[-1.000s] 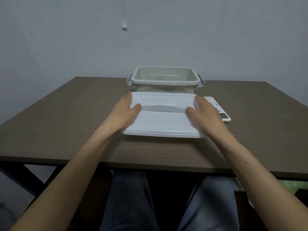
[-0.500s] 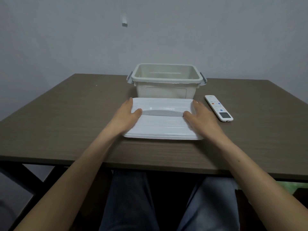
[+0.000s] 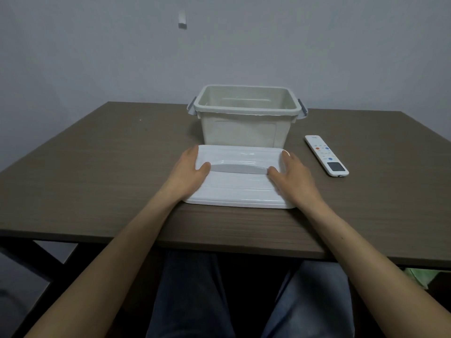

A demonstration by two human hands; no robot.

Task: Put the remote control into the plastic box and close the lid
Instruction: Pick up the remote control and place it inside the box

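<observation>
The open, empty pale plastic box [image 3: 244, 129] stands at the table's far middle, with grey latches on both ends. Its white lid [image 3: 240, 189], with a grey handle strip, lies flat on the table just in front of the box. My left hand [image 3: 188, 174] grips the lid's left end and my right hand [image 3: 296, 178] grips its right end, thumbs on top near the handle strip. The white remote control [image 3: 326, 155] lies on the table to the right of the lid, apart from my right hand.
The brown wooden table [image 3: 97, 179] has its near edge close to my lap. A grey wall stands right behind the box. My legs in jeans show below the table edge.
The lid has come down and toward me onto the table, both hands still on its ends. It no longer covers the remote, which now shows in full.
</observation>
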